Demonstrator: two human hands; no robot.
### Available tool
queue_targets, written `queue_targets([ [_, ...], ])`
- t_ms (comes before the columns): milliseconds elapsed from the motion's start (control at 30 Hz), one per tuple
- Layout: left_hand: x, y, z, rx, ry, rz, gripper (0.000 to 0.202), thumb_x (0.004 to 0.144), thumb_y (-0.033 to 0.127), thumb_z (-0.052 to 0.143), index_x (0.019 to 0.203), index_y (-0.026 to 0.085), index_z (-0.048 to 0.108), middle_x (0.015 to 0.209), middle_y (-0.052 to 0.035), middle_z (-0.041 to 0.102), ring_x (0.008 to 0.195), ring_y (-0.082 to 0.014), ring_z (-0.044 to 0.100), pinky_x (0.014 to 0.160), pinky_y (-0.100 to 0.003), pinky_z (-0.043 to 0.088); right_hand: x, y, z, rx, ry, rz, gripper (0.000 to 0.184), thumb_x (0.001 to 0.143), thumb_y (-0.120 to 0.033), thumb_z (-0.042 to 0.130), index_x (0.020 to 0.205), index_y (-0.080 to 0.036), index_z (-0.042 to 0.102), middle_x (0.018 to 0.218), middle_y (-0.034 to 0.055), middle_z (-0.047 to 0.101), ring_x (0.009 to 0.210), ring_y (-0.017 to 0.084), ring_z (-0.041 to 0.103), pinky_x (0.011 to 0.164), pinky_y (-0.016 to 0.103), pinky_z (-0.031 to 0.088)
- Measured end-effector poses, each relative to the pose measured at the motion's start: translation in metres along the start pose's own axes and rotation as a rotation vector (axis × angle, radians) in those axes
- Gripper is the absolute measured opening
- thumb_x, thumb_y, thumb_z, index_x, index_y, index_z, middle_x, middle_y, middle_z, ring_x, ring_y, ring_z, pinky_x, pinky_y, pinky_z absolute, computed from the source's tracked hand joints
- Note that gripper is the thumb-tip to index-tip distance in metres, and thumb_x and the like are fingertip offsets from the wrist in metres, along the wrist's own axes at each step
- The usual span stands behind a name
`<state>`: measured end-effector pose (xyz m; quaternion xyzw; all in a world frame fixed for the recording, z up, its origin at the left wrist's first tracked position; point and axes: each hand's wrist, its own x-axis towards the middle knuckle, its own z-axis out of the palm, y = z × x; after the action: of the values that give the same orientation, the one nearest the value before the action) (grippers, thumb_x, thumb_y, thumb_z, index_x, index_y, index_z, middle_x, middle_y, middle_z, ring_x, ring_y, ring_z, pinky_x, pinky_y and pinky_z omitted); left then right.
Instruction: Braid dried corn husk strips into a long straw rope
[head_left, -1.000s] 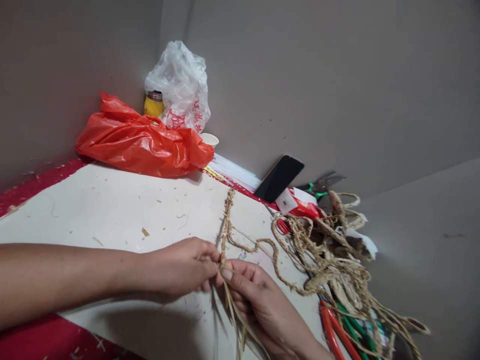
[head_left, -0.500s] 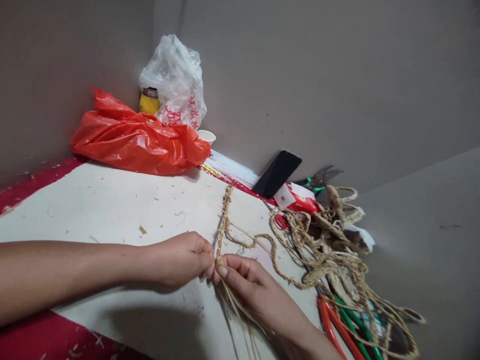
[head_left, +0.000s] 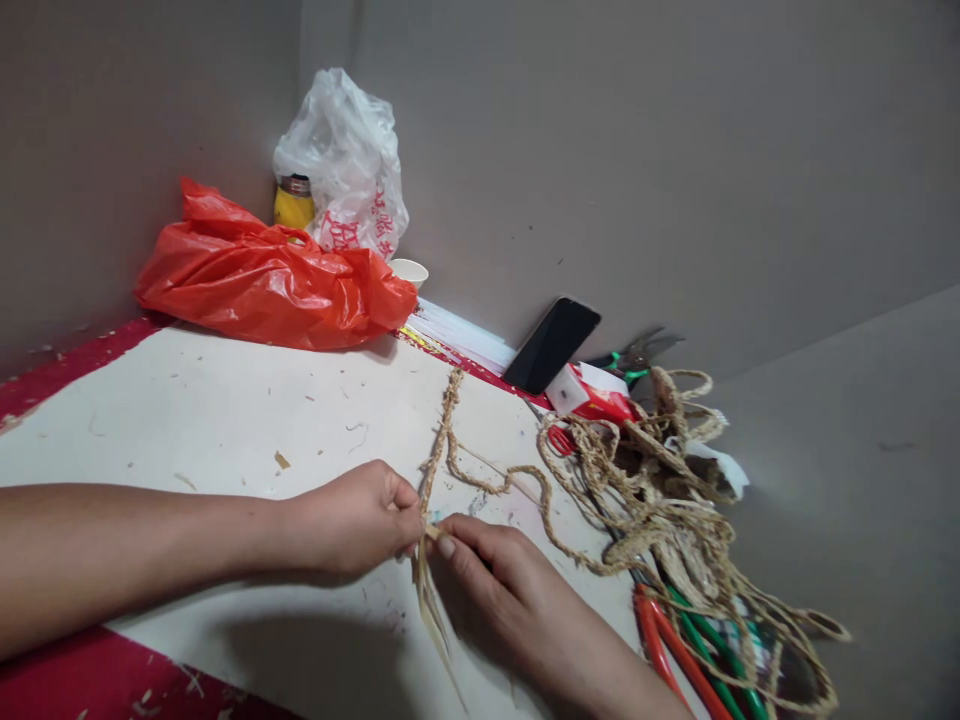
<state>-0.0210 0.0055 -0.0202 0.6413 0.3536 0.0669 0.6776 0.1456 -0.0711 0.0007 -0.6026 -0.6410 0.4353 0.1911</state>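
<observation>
A tan braided straw cord (head_left: 441, 440) runs down the white table top toward my hands. My left hand (head_left: 360, 522) is closed in a pinch at the braid's lower end, beside its left edge. My right hand (head_left: 499, 580) pinches a flat straw strand (head_left: 433, 532) between thumb and forefinger, just right of the braid. Below the hands, loose straw strands (head_left: 431, 605) hang down and taper to thin tips. A thinner braided rope (head_left: 547, 495) curves away from the cord to the right. My left fingertips are partly hidden.
A tangled rope heap (head_left: 667, 510) lies at right, over red-handled (head_left: 667, 640) and green-handled tools. Along the back stand a phone (head_left: 553, 345), a red and white box (head_left: 592, 393), a white cup (head_left: 409, 271), a red plastic bag (head_left: 277, 285) and a clear bag (head_left: 349, 160).
My right hand has drawn a flat strand out to the right of the braid. The braid's lower end has shifted slightly left, and the loose strands now hang more to the left.
</observation>
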Motion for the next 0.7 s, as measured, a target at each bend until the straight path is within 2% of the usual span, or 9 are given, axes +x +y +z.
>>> queue_targets([
  [67, -0.002, 0.002, 0.001, 0.002, 0.016, -0.001, 0.018, 0.067, 0.024, 0.044, 0.051, 0.017, 0.044, 0.045, 0.0064, 0.033, 0.044, -0.0066, 0.025, 0.043, -0.022, 0.020, -0.001, 0.000, -0.002, 0.017, 0.006, 0.036, 0.031, 0.089, -0.036, 0.045, 0.064, -0.019, 0.050, 0.062, -0.0008, 0.049, 0.057, 0.012, 0.041, 0.051, 0.022, 0.031],
  [133, -0.003, 0.002, 0.002, -0.005, 0.031, 0.004, 0.019, 0.068, 0.025, 0.045, 0.051, 0.017, 0.046, 0.045, 0.0059, 0.036, 0.044, -0.0067, 0.027, 0.044, -0.021, 0.023, -0.002, -0.001, 0.001, 0.131, -0.024, 0.096, 0.034, 0.089, -0.040, 0.045, 0.063, -0.018, 0.049, 0.057, -0.0024, 0.043, 0.051, 0.010, 0.035, 0.046, 0.021, 0.027],
  [267, -0.007, 0.002, 0.006, -0.076, -0.009, 0.048, 0.025, 0.072, 0.028, 0.044, 0.055, 0.015, 0.056, 0.052, 0.0018, 0.052, 0.051, -0.0092, 0.042, 0.051, -0.022, 0.033, -0.004, -0.006, 0.019, 0.409, -0.059, 0.248, 0.040, 0.089, -0.049, 0.038, 0.069, -0.017, 0.053, 0.047, -0.0058, 0.034, 0.043, 0.008, 0.027, 0.040, 0.021, 0.020],
  [367, -0.010, 0.002, 0.009, -0.149, -0.035, 0.060, 0.027, 0.074, 0.029, 0.043, 0.055, 0.014, 0.056, 0.056, 0.0005, 0.055, 0.055, -0.0098, 0.045, 0.054, -0.022, 0.034, -0.006, -0.007, 0.032, 0.275, 0.015, 0.203, 0.042, 0.091, -0.049, 0.035, 0.069, -0.017, 0.053, 0.049, -0.0034, 0.039, 0.046, 0.010, 0.034, 0.044, 0.022, 0.025],
  [467, -0.011, 0.000, 0.011, -0.162, 0.006, 0.061, 0.026, 0.075, 0.029, 0.046, 0.054, 0.014, 0.051, 0.052, 0.0037, 0.045, 0.052, -0.0079, 0.038, 0.050, -0.021, 0.029, -0.007, -0.005, 0.038, -0.031, 0.113, 0.082, 0.036, 0.091, -0.041, 0.036, 0.068, -0.018, 0.052, 0.057, 0.0011, 0.049, 0.052, 0.012, 0.043, 0.051, 0.025, 0.030],
  [533, -0.010, -0.003, 0.011, -0.166, 0.006, 0.073, 0.024, 0.075, 0.029, 0.047, 0.057, 0.014, 0.052, 0.052, 0.0051, 0.041, 0.051, -0.0073, 0.033, 0.049, -0.021, 0.026, -0.011, -0.003, 0.038, -0.128, 0.111, 0.055, 0.028, 0.089, -0.037, 0.041, 0.072, -0.019, 0.055, 0.058, 0.0023, 0.053, 0.050, 0.013, 0.043, 0.051, 0.027, 0.030],
  [600, -0.009, -0.005, 0.011, -0.176, -0.004, 0.066, 0.022, 0.075, 0.030, 0.049, 0.061, 0.014, 0.054, 0.052, 0.0057, 0.039, 0.051, -0.0071, 0.031, 0.049, -0.022, 0.025, -0.018, -0.004, 0.035, -0.084, 0.041, 0.042, 0.022, 0.084, -0.035, 0.049, 0.070, -0.021, 0.060, 0.053, 0.0012, 0.053, 0.046, 0.013, 0.042, 0.049, 0.027, 0.029],
  [700, -0.008, -0.005, 0.008, -0.203, -0.008, 0.014, 0.021, 0.074, 0.033, 0.053, 0.065, 0.014, 0.055, 0.050, 0.0067, 0.038, 0.048, -0.0067, 0.028, 0.048, -0.022, 0.024, -0.035, -0.010, 0.020, 0.052, -0.055, 0.021, 0.021, 0.075, -0.037, 0.060, 0.059, -0.023, 0.062, 0.045, -0.0010, 0.048, 0.046, 0.014, 0.043, 0.048, 0.027, 0.032],
])
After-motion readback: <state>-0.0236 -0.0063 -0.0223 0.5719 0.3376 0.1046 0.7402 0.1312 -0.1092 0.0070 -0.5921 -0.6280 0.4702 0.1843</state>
